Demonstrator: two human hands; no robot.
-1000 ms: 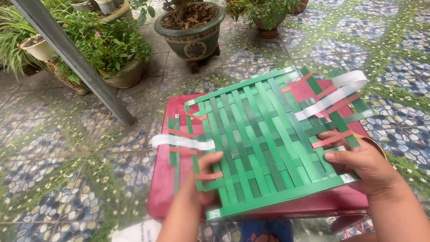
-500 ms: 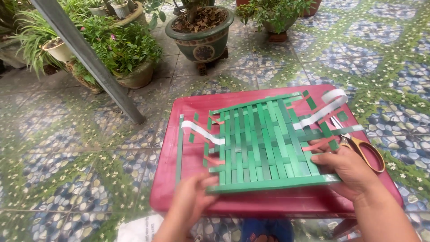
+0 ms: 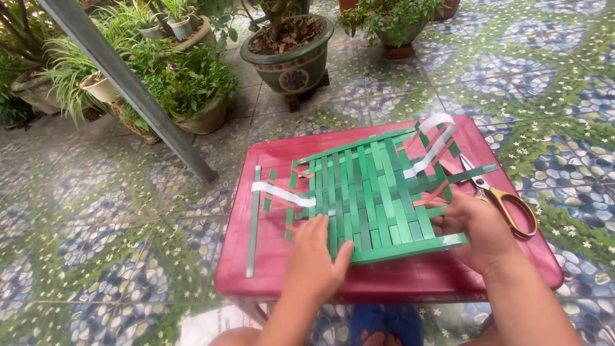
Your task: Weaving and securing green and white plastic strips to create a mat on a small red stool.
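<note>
With our left hand (image 3: 315, 256) flat and our right hand (image 3: 477, 232) pinching the green woven mat (image 3: 368, 192) on the red table (image 3: 397, 282), we feared loose strips (image 3: 254, 221) could slide out.

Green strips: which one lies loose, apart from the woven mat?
The long green strip at the red table's left edge, lying alone, unwoven, left of the woven mat.

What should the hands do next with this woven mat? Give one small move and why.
Probably pick up the loose green strip lying alone at the table's left edge: the left hand and right hand press the woven mat flat, and its left side looks unfinished.
</note>
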